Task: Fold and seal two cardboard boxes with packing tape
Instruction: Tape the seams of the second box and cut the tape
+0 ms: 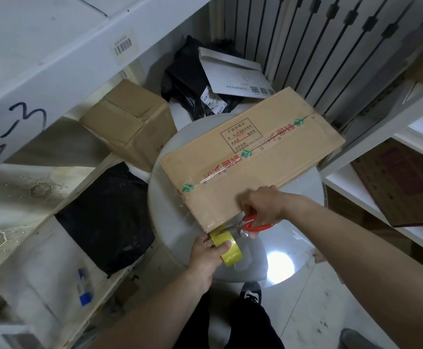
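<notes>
A long brown cardboard box [253,157] lies closed on a round white table [170,222], with clear tape along its centre seam and red print beside it. My left hand [205,255] grips a yellow roll of packing tape [228,248] just below the box's near corner. My right hand [263,205] holds red-handled scissors [252,222], whose blades point left at the strip of tape between roll and box. A second, smaller brown box [129,122] sits closed on the floor to the left.
White shelving [41,59] rises on the left, more white shelves [381,192] on the right. Black bags [109,217] and a white envelope [235,71] lie behind and beside the table. My legs and a shoe [252,293] are below the table edge.
</notes>
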A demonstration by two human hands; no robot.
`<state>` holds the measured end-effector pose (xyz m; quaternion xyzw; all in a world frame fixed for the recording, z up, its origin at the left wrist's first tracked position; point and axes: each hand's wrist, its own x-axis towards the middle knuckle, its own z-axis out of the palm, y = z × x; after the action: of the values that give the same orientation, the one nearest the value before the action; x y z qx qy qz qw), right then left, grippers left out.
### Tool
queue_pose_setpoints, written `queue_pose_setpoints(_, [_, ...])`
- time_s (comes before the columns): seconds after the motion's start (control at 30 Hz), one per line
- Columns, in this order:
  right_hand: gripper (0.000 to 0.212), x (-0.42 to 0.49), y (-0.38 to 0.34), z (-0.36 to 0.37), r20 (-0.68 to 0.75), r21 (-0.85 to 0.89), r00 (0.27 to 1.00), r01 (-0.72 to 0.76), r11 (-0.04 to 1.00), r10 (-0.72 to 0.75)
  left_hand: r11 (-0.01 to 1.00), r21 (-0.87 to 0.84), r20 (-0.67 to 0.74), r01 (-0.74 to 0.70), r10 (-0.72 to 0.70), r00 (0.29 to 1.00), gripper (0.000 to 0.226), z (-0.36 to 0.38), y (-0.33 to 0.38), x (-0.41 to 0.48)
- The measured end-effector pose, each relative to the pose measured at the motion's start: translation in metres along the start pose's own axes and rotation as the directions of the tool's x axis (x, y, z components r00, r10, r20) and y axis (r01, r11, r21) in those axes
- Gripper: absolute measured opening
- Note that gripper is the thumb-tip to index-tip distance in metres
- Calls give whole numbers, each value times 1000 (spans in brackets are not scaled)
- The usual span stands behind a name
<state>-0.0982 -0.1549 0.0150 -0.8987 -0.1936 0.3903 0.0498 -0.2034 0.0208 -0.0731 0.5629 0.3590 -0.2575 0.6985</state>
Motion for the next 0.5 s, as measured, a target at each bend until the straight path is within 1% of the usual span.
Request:
queue_pose_setpoints(0.2, [56,3,2,8,-68,34,998,12,999,-10,999,39,-6,0,1,1000,41,-3,0,0])
queue_pose_setpoints(0.3, [56,5,2,10,-82,19,997,10,1000,-8,998,60,-7,-6,7,1000,43,-5,0,1])
queue_pose_setpoints(0.4, [55,3,1,10,-41,39,999,-17,999,18,998,56,-5,-12,13,1000,39,-4,1,0])
queue_pose_setpoints(0.5, [65,-2,-1,7,24,55,999,-28,998,26,999,36,-2,-8,8,1000,34,-3,2,-1])
